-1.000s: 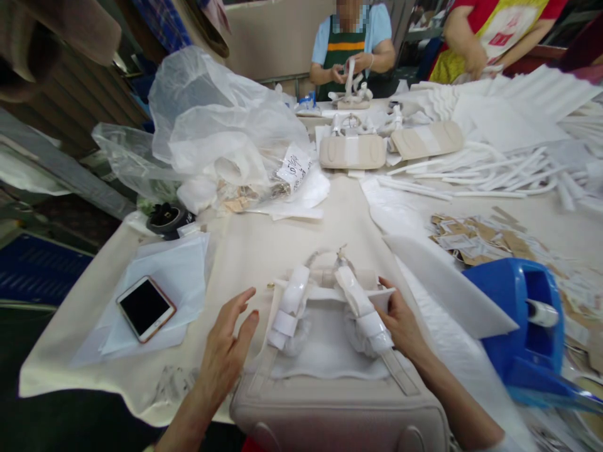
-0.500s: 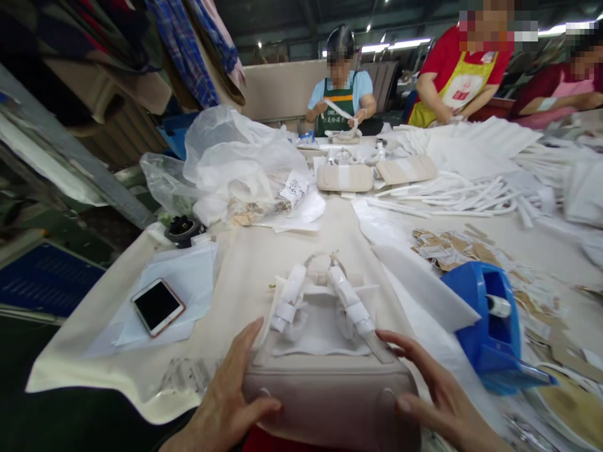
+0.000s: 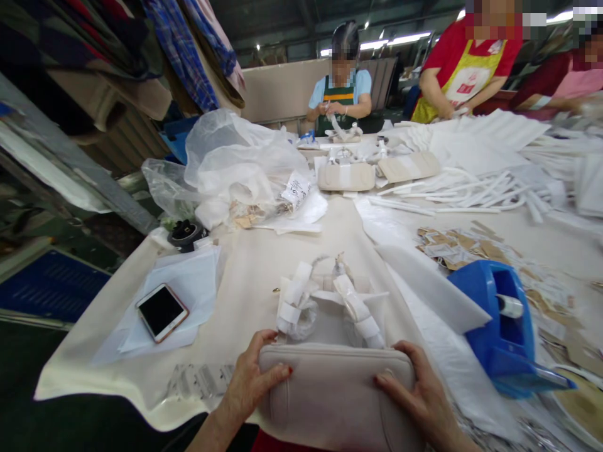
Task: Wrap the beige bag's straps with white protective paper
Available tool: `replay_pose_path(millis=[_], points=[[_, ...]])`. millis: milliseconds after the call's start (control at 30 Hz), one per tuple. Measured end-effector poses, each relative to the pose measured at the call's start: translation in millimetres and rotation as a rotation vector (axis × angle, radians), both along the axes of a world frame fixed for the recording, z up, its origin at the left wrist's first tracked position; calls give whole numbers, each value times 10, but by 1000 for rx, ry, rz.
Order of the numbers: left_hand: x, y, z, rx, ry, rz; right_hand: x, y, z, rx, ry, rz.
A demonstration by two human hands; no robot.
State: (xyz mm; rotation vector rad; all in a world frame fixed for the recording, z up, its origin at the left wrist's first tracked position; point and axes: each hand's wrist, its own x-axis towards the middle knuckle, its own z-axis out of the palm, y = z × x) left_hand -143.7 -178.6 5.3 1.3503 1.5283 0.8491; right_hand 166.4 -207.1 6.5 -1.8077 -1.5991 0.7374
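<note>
A beige leather handbag [image 3: 336, 392] lies at the near edge of the table, its base turned up toward me. White protective wrapping [image 3: 325, 304] covers its handles and top. My left hand [image 3: 249, 386] grips the left end of the bag's base, thumb on its face. My right hand [image 3: 421, 395] grips the right end the same way. Both hands are closed on the bag.
A phone [image 3: 162, 312] lies on white paper at the left. A blue tape dispenser [image 3: 506, 329] stands at the right, by a white foam sheet [image 3: 433, 285]. Clear plastic bags [image 3: 235, 163], more beige bags [image 3: 346, 176] and white strips [image 3: 480, 188] lie farther back. Three other people work across the table.
My hands moved from the wrapped handles to the bag's ends and took hold. The bag has tipped, so its base now faces me.
</note>
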Motion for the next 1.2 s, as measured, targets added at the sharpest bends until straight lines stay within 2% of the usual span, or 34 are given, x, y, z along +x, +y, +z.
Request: replay_pose_path(millis=[100, 233, 367, 467, 533, 567, 633, 700, 733, 800, 900, 1000, 1133, 1200], points=[[62, 41, 19, -39, 20, -22, -62, 23, 76, -88, -8, -70], [126, 101, 38, -102, 85, -17, -133, 82, 213, -314, 59, -100], [134, 257, -21, -203, 114, -69, -157, 184, 191, -326, 150, -104], [84, 287, -62, -205, 103, -121, -148, 224, 149, -337, 148, -60], [75, 214, -65, -84, 227, -68, -144, 228, 144, -345, 148, -40], [102, 158, -57, 63, 333, -5, -146, 225, 147, -342, 152, -36], [247, 45, -27, 484, 546, 70, -155, 214, 158, -335, 162, -35], [510, -22, 17, 860, 668, -34, -160, 197, 168, -333, 161, -33], [667, -26, 39, 941, 696, -152, -156, 188, 175, -328, 155, -28], [964, 20, 68, 920, 767, -303, -134, 179, 200, -327, 124, -9], [1222, 141, 52, 780, 859, -359, -105, 238, 297, -302, 20, 67], [1252, 201, -18, 772, 839, -345, -178, 422, 440, -218, -132, 103], [1211, 179, -66, 800, 822, -307, -371, 715, 558, -224, -348, 132], [1209, 168, -61, 799, 816, -301, -403, 805, 552, -203, -297, 168]])
